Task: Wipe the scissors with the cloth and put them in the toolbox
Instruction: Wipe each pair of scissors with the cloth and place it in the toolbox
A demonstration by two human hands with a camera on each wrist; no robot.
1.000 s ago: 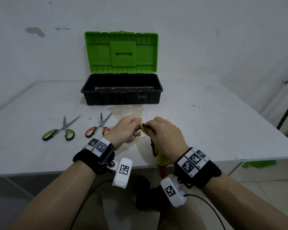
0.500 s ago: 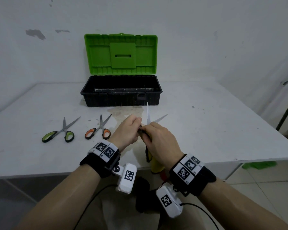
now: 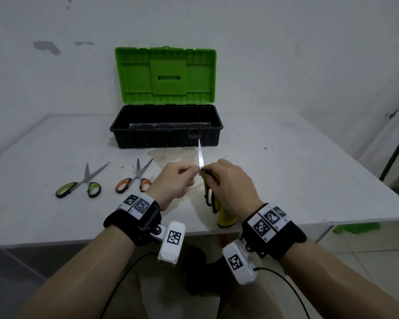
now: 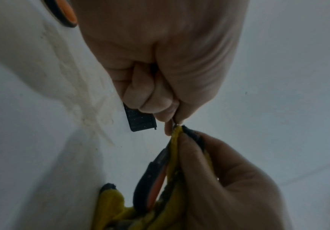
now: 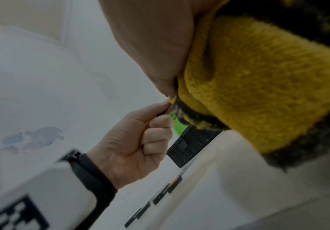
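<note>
Scissors, green-handled point(image 3: 78, 185), lie left of fingers; orange-handled pair point(image 3: 134, 180) just beside left hand point(image 3: 173, 180). No readable writing, only square coded tags on wristbands. Left hand fingers clenched, pinching blade point(image 3: 200, 156) of held scissors, tip pointing up toward toolbox point(image 3: 166, 137). Right hand point(image 3: 233, 183) grips yellow cloth point(image 5: 258, 80) round handles below. Second blade, splayed right half a second ago, now hidden.
</note>
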